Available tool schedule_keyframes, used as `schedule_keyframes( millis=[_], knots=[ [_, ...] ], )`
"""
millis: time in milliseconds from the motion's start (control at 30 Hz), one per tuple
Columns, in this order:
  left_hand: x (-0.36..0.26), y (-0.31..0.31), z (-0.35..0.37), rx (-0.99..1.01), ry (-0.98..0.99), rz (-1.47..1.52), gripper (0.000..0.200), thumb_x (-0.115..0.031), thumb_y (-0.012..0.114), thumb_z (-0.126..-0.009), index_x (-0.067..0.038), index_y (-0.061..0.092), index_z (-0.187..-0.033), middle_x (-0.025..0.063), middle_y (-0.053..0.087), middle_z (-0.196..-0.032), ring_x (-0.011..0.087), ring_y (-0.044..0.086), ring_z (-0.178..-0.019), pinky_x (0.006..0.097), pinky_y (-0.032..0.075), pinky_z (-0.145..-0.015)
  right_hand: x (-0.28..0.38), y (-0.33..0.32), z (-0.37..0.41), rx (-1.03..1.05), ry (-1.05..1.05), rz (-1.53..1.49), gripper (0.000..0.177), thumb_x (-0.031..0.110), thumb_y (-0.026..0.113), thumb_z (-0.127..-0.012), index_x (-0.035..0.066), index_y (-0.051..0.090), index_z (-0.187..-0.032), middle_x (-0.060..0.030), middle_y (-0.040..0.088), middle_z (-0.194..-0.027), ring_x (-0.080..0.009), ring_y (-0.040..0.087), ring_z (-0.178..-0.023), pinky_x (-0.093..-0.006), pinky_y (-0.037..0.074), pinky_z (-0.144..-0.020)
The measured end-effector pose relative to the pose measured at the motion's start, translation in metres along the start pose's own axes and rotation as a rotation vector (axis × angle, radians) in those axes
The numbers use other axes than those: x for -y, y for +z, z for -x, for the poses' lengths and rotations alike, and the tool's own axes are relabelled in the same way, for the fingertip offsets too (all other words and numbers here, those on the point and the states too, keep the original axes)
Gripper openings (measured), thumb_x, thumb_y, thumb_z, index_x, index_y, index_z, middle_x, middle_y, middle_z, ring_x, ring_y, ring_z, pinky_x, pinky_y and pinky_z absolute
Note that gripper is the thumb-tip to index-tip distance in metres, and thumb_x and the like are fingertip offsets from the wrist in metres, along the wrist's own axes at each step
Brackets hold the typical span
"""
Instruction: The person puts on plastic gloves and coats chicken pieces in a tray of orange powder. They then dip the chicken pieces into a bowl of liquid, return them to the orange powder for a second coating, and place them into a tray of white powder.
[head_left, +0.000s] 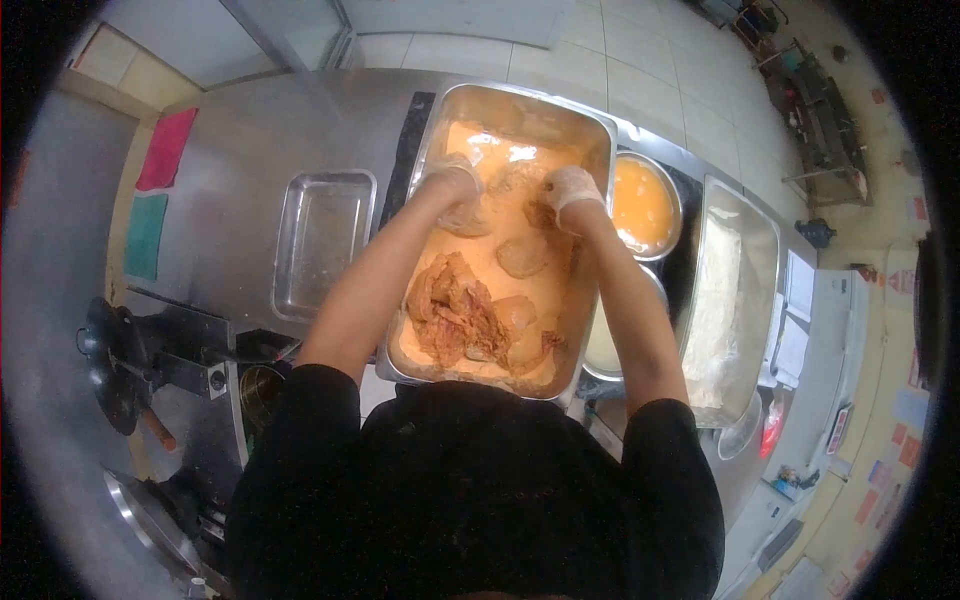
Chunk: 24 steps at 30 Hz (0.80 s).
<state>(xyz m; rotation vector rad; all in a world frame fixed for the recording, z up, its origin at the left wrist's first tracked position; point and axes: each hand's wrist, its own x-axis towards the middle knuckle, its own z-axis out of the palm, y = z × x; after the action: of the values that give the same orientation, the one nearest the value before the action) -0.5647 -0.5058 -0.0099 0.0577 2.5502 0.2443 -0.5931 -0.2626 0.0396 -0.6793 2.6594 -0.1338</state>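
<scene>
A deep steel pan (612,150) holds orange flour-like powder (470,150) with coated pieces in it. Near its lower left part lies a heap of reddish-brown marinated meat (455,315). Paler coated meat pieces (522,257) rest beside it. My left hand (456,190), in a clear plastic glove, reaches into the pan at its left side, touching a powder-covered piece (465,220). My right hand (572,192), gloved too, is down at the right side against a darker coated piece (540,212). The fingers of both hands are mostly hidden or blend with the coating.
To the left sits a shallow steel tray (322,245). Right of the pan are a round container of orange liquid (643,205) and another with pale content (602,345). Beyond them stands a long steel pan (765,250) with white powder. A wok (105,365) is at far left.
</scene>
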Motion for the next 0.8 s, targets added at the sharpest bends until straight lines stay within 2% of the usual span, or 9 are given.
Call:
schedule_keyframes(
  millis=[33,100,233,333,400,500,633,733,800],
  knots=[
    [0.0,0.003,-0.005,-0.016,0.045,-0.099,0.045,-0.036,0.072,-0.087,-0.011,0.078,-0.123,0.0201,0.071,-0.132,0.0342,0.069,-0.123,0.0438,0.055,-0.103,0.0,0.003,-0.002,0.003,0.003,-0.003,0.026,0.027,0.071,-0.094,0.005,0.077,-0.106,-0.0225,0.073,-0.111,-0.0408,0.068,-0.108,-0.0492,0.053,-0.092],
    [-0.001,0.005,-0.012,0.018,-0.011,-0.198,0.035,-0.029,0.072,-0.084,-0.008,0.081,-0.111,0.0187,0.076,-0.118,0.0325,0.073,-0.112,0.0448,0.056,-0.096,0.0,0.01,-0.007,-0.004,0.027,0.014,0.025,0.017,0.069,-0.089,0.006,0.078,-0.109,-0.0225,0.074,-0.114,-0.0388,0.07,-0.11,-0.0459,0.055,-0.097],
    [0.005,0.009,-0.019,-0.105,0.14,-0.28,0.035,-0.03,0.069,-0.084,-0.01,0.083,-0.108,0.0182,0.078,-0.115,0.0315,0.074,-0.111,0.0457,0.057,-0.095,-0.007,0.033,-0.011,-0.112,0.033,-0.118,0.026,0.025,0.071,-0.092,0.007,0.078,-0.109,-0.0222,0.073,-0.116,-0.0396,0.069,-0.11,-0.0473,0.055,-0.095],
    [-0.001,0.002,-0.014,-0.158,0.117,-0.135,0.036,-0.034,0.065,-0.087,-0.009,0.083,-0.105,0.0189,0.077,-0.114,0.0322,0.074,-0.109,0.0453,0.057,-0.094,0.004,0.033,-0.003,-0.082,0.014,-0.005,0.03,0.023,0.072,-0.091,0.006,0.077,-0.114,-0.0229,0.073,-0.119,-0.0392,0.069,-0.112,-0.0459,0.055,-0.097],
    [-0.009,-0.017,0.007,-0.152,0.187,0.043,0.035,-0.033,0.073,-0.085,-0.015,0.081,-0.113,0.0154,0.074,-0.126,0.0343,0.068,-0.12,0.0432,0.053,-0.103,0.015,0.03,0.004,-0.235,0.199,-0.44,0.035,0.024,0.074,-0.089,0.005,0.076,-0.118,-0.0236,0.073,-0.118,-0.0394,0.07,-0.112,-0.046,0.055,-0.097],
    [-0.026,-0.051,0.054,0.023,0.167,0.381,0.032,-0.034,0.07,-0.085,-0.015,0.081,-0.11,0.0139,0.074,-0.121,0.0332,0.068,-0.117,0.0427,0.053,-0.103,0.022,0.014,0.02,-0.201,0.12,-0.55,0.038,0.022,0.077,-0.088,0.005,0.074,-0.122,-0.0227,0.075,-0.113,-0.0362,0.072,-0.106,-0.0435,0.056,-0.094],
    [-0.031,-0.044,0.045,-0.043,0.238,0.443,0.04,-0.035,0.081,-0.083,-0.01,0.076,-0.113,0.0132,0.075,-0.113,0.0301,0.072,-0.104,0.041,0.057,-0.094,0.031,-0.007,0.041,-0.038,0.016,-0.788,0.041,0.018,0.079,-0.087,0.006,0.073,-0.125,-0.0199,0.077,-0.106,-0.0311,0.073,-0.099,-0.0409,0.057,-0.09],
    [-0.039,-0.051,0.043,-0.155,0.265,0.19,0.044,-0.041,0.081,-0.084,-0.01,0.075,-0.113,0.0138,0.074,-0.116,0.0286,0.07,-0.11,0.0404,0.056,-0.097,0.04,0.002,0.036,-0.093,-0.079,-0.709,0.04,0.017,0.079,-0.089,0.007,0.072,-0.126,-0.0182,0.076,-0.103,-0.0275,0.073,-0.094,-0.0395,0.057,-0.087],
    [-0.041,-0.052,0.041,-0.039,0.131,0.461,0.04,-0.032,0.081,-0.074,-0.014,0.078,-0.11,0.0134,0.073,-0.121,0.0301,0.067,-0.118,0.0409,0.054,-0.1,0.053,0.019,0.03,-0.048,0.016,-0.902,0.039,0.018,0.077,-0.092,0.008,0.07,-0.128,-0.0176,0.076,-0.106,-0.0288,0.073,-0.094,-0.0405,0.056,-0.087]
  ],
)
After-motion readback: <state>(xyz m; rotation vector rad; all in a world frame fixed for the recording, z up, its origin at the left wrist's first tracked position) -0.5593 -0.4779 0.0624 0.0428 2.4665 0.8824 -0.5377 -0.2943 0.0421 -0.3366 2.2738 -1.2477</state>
